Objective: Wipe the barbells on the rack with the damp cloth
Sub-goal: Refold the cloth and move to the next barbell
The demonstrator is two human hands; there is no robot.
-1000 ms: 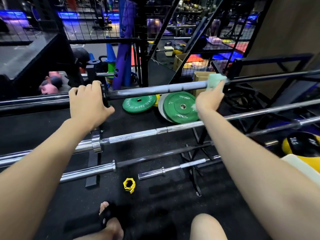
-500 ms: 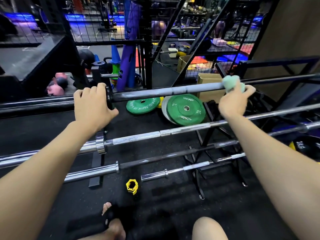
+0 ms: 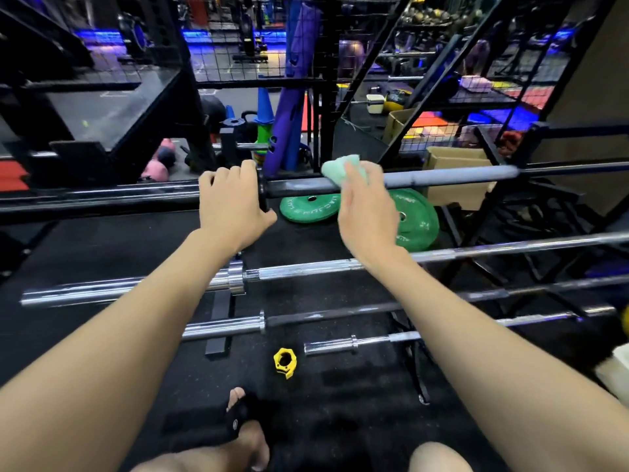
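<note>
So your left hand is curled over the top barbell right at its collar, fingers wrapped round the sleeve end. Your right hand has the mint-green cloth bunched under its fingers and pressed onto that same bar's shaft, just right of the collar. Three more barbells sit on the rack below, with green plates and a yellow collar clip on the floor.

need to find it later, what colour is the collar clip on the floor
Yellow, head view.
</note>
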